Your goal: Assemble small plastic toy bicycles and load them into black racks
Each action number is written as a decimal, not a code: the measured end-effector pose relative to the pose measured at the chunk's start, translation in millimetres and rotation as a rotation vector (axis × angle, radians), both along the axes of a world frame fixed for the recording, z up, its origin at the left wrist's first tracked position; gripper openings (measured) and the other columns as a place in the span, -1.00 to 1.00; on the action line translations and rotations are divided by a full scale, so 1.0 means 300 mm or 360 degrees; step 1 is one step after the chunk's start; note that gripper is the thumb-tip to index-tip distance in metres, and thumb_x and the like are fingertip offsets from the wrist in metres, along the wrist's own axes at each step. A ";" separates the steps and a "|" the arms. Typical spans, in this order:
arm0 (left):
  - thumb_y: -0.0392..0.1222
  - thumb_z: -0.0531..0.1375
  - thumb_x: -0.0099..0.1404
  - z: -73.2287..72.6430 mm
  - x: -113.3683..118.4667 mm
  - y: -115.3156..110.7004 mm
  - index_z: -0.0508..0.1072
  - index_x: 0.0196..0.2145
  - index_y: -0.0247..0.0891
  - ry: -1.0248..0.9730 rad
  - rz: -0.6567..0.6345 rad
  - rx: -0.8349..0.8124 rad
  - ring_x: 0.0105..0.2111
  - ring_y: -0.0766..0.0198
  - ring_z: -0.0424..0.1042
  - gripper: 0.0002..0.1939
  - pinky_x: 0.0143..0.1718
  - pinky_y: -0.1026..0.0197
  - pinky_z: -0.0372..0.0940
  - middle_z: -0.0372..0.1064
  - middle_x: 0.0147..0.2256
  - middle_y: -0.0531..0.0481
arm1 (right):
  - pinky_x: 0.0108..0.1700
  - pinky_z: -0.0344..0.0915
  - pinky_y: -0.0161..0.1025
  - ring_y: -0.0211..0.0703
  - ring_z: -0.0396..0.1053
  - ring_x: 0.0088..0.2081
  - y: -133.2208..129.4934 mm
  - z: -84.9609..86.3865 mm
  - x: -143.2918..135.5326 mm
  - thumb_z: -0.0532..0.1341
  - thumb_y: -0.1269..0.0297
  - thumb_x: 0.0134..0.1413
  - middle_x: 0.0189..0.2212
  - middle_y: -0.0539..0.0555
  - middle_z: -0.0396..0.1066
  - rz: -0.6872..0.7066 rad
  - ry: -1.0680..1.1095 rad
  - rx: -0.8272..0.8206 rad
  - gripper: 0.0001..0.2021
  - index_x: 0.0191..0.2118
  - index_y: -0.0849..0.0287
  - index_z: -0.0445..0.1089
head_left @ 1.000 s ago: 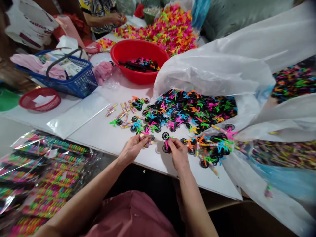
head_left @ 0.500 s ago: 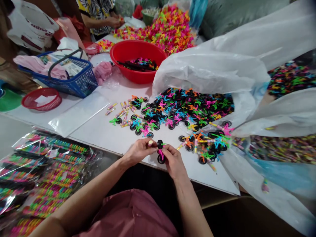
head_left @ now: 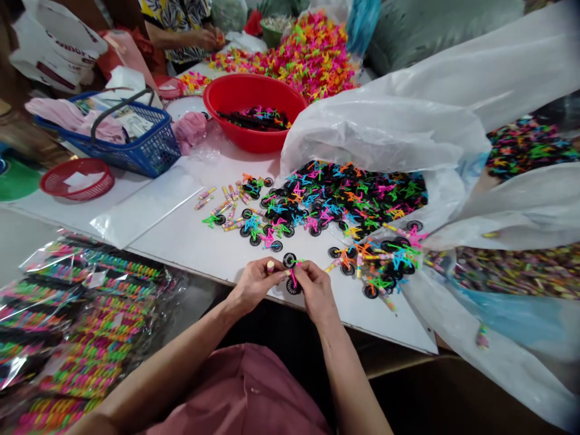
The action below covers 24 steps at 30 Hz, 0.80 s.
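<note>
At the table's near edge, my left hand (head_left: 254,283) is closed on a small printed stick (head_left: 270,266), whose pale yellow end sticks up between the fingers. Facing it, my right hand (head_left: 316,290) pinches a small toy bicycle (head_left: 293,285) with black spoked wheels and pink and green parts. The left fingertips reach the bicycle's side, and the fingers partly hide its frame. Just beyond lie more toy bicycles (head_left: 277,229) in pink, blue, green and orange, with several loose printed sticks (head_left: 233,192) among them.
A white plastic bag (head_left: 385,124) spills a heap of toy bicycles onto the table. Another bag holds printed sticks (head_left: 521,269) at right. Behind stand a red basin (head_left: 254,142) and a blue basket (head_left: 151,151). Packed bags (head_left: 95,314) lie lower left. A co-worker's hand (head_left: 207,40) is at the back.
The toy bicycle has turned, so its upper wheel now faces me and shows its spokes. My hands have shifted slightly, still holding the stick and the bicycle.
</note>
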<state>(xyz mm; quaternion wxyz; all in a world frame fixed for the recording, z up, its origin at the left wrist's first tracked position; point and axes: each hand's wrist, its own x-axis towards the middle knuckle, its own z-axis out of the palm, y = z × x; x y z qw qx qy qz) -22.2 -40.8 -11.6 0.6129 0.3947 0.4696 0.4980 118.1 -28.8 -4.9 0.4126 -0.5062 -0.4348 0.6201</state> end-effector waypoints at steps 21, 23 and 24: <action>-0.12 0.21 0.12 -0.005 0.015 -0.008 0.37 -0.44 -0.34 0.0458 -0.0099 0.0012 -0.57 0.45 0.05 -0.80 -0.54 0.35 -0.02 0.14 -0.58 0.14 | -0.51 0.03 -0.36 -0.33 0.06 -0.57 -0.026 0.022 -0.002 0.17 0.13 0.00 -0.65 -0.11 0.13 -0.0058 -0.0651 0.0295 -0.75 -0.55 0.16 0.20; -0.12 0.21 0.12 -0.027 0.035 -0.006 0.34 -0.46 -0.34 0.0488 0.0043 -0.0052 -0.59 0.45 0.01 -0.79 -0.56 0.35 -0.05 0.08 -0.61 0.17 | -0.49 0.05 -0.36 -0.32 0.09 -0.57 -0.023 0.018 -0.013 0.14 0.15 0.02 -0.65 -0.10 0.15 -0.0103 -0.0844 0.0401 -0.76 -0.54 0.15 0.21; -0.11 0.21 0.12 -0.030 0.043 0.000 0.34 -0.48 -0.33 0.0463 0.0052 -0.0063 -0.59 0.45 0.02 -0.79 -0.56 0.35 -0.05 0.07 -0.62 0.17 | -0.49 0.07 -0.35 -0.31 0.10 -0.57 -0.015 0.020 -0.002 0.12 0.14 0.04 -0.65 -0.10 0.16 -0.0079 -0.0846 0.0396 -0.76 -0.54 0.15 0.21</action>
